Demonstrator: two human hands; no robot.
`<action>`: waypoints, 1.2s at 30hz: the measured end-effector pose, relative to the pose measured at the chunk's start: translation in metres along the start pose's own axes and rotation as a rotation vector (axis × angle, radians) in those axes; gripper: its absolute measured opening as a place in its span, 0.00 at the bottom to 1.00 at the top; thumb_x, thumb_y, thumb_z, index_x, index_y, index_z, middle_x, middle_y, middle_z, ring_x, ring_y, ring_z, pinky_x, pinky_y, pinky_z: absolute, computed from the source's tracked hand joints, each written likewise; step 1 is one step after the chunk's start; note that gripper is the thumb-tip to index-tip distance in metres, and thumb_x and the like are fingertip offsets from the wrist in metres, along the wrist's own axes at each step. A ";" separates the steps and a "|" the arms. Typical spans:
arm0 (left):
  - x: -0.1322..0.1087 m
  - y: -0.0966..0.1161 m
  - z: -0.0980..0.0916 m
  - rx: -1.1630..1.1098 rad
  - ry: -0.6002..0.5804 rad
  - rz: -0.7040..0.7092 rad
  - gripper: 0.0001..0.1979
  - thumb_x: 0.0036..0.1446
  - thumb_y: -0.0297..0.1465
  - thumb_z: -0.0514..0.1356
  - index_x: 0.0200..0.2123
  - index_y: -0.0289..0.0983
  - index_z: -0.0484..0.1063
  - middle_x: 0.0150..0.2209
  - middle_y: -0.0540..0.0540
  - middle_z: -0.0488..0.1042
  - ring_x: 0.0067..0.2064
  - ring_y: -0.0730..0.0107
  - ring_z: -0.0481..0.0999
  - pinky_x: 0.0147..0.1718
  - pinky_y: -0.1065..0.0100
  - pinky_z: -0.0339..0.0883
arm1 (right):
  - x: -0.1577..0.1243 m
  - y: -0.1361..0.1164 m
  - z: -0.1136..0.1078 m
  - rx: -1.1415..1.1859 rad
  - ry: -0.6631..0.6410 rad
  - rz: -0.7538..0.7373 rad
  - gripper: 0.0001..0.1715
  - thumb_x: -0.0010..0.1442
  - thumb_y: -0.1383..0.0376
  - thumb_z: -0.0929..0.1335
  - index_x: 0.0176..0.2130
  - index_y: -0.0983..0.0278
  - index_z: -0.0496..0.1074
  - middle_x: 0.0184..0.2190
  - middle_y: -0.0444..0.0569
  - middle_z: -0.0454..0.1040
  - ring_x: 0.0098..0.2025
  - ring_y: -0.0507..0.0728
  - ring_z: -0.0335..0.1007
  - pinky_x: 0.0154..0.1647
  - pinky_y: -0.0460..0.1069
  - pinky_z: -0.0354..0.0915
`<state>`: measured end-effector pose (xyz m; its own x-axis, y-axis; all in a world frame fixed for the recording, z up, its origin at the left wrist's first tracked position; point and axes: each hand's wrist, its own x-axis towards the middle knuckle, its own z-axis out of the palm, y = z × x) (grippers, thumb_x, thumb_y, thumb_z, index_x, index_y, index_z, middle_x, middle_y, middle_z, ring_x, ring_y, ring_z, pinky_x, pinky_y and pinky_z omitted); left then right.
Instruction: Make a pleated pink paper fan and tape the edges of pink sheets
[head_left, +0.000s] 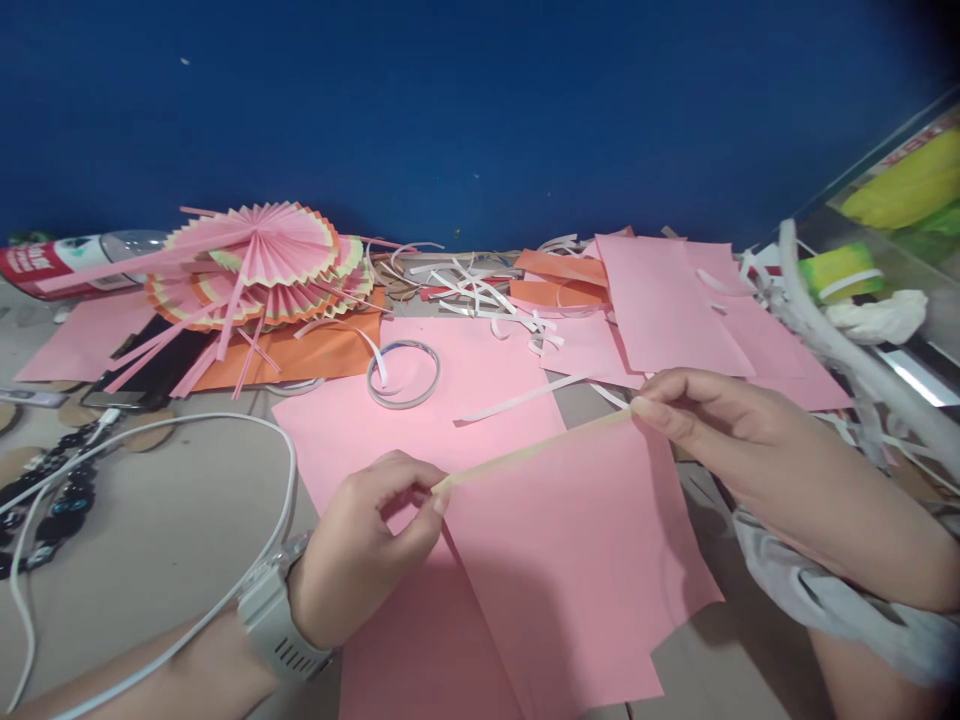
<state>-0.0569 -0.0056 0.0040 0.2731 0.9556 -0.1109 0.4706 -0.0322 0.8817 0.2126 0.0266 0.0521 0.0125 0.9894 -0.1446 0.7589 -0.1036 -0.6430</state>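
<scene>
A pink paper sheet [555, 530] is stretched between my two hands, tilted, with a narrow pale-yellow strip [536, 452] running along its upper edge. My left hand [375, 540] pinches the left end of that edge between thumb and fingers. At the right end, my right hand [709, 425] grips the same edge in a pinch. Under the held sheet lies another pink sheet [465, 350]. On it rest a thin tape ring [405, 404] and a curled white paper strip [517, 399].
Pleated pink and orange paper fans [259, 250] are piled at the back left beside a bottle [75, 262]. Scrap strips [469, 285] lie behind; pink sheets [675, 310] are stacked at right. A white cable [289, 470] crosses my left forearm. A blue wall [480, 120] stands behind.
</scene>
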 end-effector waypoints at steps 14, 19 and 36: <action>-0.003 -0.006 0.003 -0.031 0.101 0.115 0.25 0.54 0.35 0.59 0.54 0.39 0.56 0.47 0.43 0.67 0.48 0.65 0.67 0.47 0.64 0.60 | 0.006 0.008 0.003 0.244 -0.039 -0.128 0.13 0.59 0.54 0.62 0.29 0.60 0.63 0.29 0.42 0.64 0.34 0.53 0.59 0.36 0.46 0.57; 0.000 -0.003 -0.001 0.076 -0.007 0.025 0.13 0.60 0.37 0.52 0.29 0.37 0.69 0.27 0.50 0.71 0.30 0.72 0.69 0.30 0.71 0.62 | 0.010 0.001 0.019 0.310 -0.042 -0.209 0.10 0.59 0.55 0.63 0.35 0.59 0.65 0.33 0.44 0.67 0.37 0.54 0.64 0.40 0.48 0.61; -0.005 -0.005 -0.001 0.228 0.060 0.262 0.07 0.59 0.30 0.55 0.30 0.38 0.70 0.28 0.51 0.74 0.33 0.70 0.70 0.37 0.67 0.58 | -0.027 -0.064 0.078 -0.427 -0.054 -0.697 0.12 0.59 0.73 0.60 0.32 0.61 0.68 0.33 0.44 0.73 0.42 0.57 0.63 0.47 0.57 0.49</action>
<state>-0.0615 -0.0094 0.0011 0.3632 0.9214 0.1385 0.5682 -0.3369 0.7508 0.1129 -0.0018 0.0391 -0.5766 0.8050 0.1392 0.7638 0.5917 -0.2579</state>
